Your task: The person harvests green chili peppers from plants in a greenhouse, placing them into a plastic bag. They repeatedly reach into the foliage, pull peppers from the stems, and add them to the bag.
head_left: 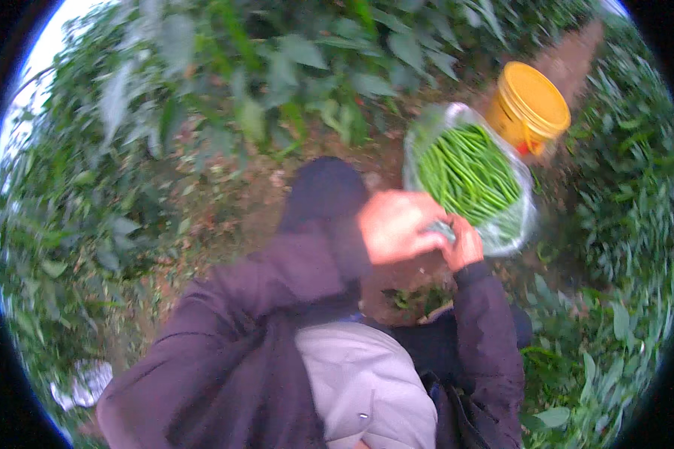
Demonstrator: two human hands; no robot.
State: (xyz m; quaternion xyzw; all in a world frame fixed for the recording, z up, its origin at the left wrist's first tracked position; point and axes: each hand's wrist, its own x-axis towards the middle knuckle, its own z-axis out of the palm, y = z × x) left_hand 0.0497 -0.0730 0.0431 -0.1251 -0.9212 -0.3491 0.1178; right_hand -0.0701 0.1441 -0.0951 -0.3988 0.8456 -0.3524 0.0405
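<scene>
item: clear bag (518, 224) of green beans (468, 173), well filled; left hand (397, 226) and right hand (464, 243) clenched on its near rim; yellow bucket (528, 105) beyond the fingers; more picking seemingly remained

We see bare brown soil ground (225, 217) carrying a clear plastic bag (513, 224) of long green beans (468, 173) at two o'clock, with a yellow plastic bucket (528, 105) touching it, farther toward one o'clock.
</scene>
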